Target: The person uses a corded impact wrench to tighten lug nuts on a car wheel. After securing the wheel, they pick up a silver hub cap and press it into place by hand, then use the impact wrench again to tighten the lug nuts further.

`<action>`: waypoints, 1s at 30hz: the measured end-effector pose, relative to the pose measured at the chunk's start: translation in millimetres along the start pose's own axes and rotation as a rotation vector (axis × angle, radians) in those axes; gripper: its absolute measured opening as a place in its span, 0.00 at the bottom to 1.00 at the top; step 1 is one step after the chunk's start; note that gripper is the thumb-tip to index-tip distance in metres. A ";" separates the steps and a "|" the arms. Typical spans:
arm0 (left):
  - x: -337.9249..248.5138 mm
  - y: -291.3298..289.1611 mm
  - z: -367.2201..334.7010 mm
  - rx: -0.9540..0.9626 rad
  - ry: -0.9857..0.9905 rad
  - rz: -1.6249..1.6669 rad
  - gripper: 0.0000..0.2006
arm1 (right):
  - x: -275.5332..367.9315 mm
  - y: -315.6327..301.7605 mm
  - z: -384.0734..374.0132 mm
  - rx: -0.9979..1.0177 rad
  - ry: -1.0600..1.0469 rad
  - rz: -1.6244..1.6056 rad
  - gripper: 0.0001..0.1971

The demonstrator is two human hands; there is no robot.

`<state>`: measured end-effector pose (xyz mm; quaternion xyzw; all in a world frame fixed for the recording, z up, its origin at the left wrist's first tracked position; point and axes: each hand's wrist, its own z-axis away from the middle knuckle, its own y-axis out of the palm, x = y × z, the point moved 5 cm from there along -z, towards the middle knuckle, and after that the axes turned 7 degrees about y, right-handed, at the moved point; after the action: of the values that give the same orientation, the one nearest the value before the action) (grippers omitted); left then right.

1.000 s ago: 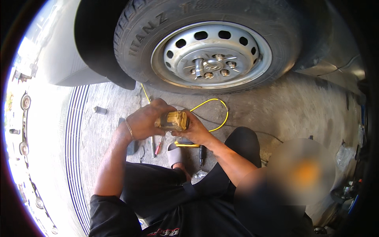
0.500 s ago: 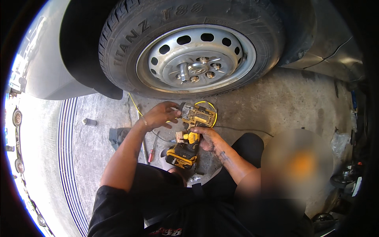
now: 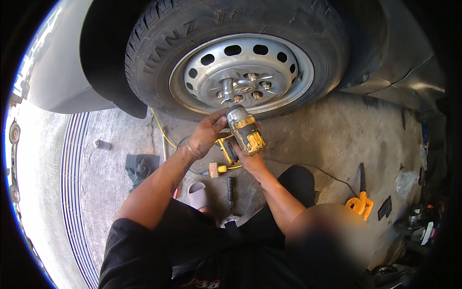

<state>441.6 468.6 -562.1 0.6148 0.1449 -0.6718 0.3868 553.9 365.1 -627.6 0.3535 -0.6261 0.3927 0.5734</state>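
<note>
- Both hands are on a yellow and black impact wrench, which sits just below the hub of the wheel, nose pointing up at it.
- The wrench's socket is up against the ring of lug nuts on the silver steel rim; looks like it's on the left-hand nut, but can't say for sure that it's fully seated.
- Right hand is clenched around the handle from underneath, mostly hidden by the tool body.
- Left hand is wrapped around the front of the wrench, thumb up near the nose, steadying it. There's a thin bracelet on that wrist.
- The tyre is sitting on the concrete floor, with grey bodywork around the arch.
- Other bits lying on the floor: a yellow hose running under the tyre, a dark rag to the left, a small grey can further left, a dark socket extension by the knee, and an orange-handled tool off to the right.
</note>
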 end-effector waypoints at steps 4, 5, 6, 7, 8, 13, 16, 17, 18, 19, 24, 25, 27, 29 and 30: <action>-0.5 -9.5 -8.6 0.012 0.013 0.008 0.20 | 7.9 11.4 -8.6 -0.104 -0.051 -0.033 0.34; 2.6 -12.3 -10.0 0.001 -0.013 0.017 0.20 | 10.5 14.3 -8.2 -0.136 -0.064 -0.023 0.34; 4.1 -13.6 -11.1 0.007 -0.011 0.033 0.19 | 12.8 16.9 -7.4 -0.161 -0.070 -0.011 0.35; 2.7 -13.1 -11.9 0.062 0.017 0.062 0.19 | 15.0 18.8 -5.8 -0.194 -0.070 0.001 0.35; -0.4 -15.0 -12.5 0.046 0.079 -0.064 0.19 | 17.3 19.7 -4.7 -0.228 -0.070 0.014 0.35; -8.2 0.2 -7.9 0.033 0.054 0.011 0.29 | 27.4 21.7 -8.0 -0.321 -0.068 0.053 0.41; -16.7 9.3 -3.4 0.039 0.136 -0.014 0.27 | 34.5 27.5 -9.6 -0.241 -0.096 0.085 0.47; -12.7 7.6 -3.9 0.010 0.018 0.069 0.26 | 45.2 26.7 -6.4 -0.335 -0.250 0.176 0.46; -11.6 7.1 -4.7 0.019 -0.041 0.166 0.24 | 49.4 26.9 -5.9 -0.318 -0.243 0.286 0.46; -9.6 5.2 -4.9 -0.001 -0.106 0.252 0.23 | 54.4 23.2 -5.0 -0.303 -0.237 0.393 0.46; -4.3 18.3 -6.6 0.087 -0.094 0.594 0.21 | 88.5 -17.2 -14.1 -0.189 -0.260 0.963 0.42; -0.3 20.9 -7.9 0.074 -0.092 0.564 0.24 | 97.0 -24.4 -15.9 -0.156 -0.323 0.971 0.41; 3.0 25.5 -13.3 0.142 -0.048 0.554 0.28 | 107.4 -33.0 -20.4 -0.065 -0.361 1.023 0.39; 7.3 24.2 -17.3 0.174 -0.051 0.635 0.29 | 114.5 -31.2 -18.9 -0.062 -0.403 1.138 0.38; 5.4 23.2 -19.6 0.230 -0.010 0.695 0.30 | 116.7 -29.0 -18.3 -0.062 -0.422 1.191 0.38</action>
<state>472.1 464.6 -564.6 0.6635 -0.1510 -0.5153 0.5211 577.1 369.5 -508.3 -0.0027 -0.8261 0.5482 0.1306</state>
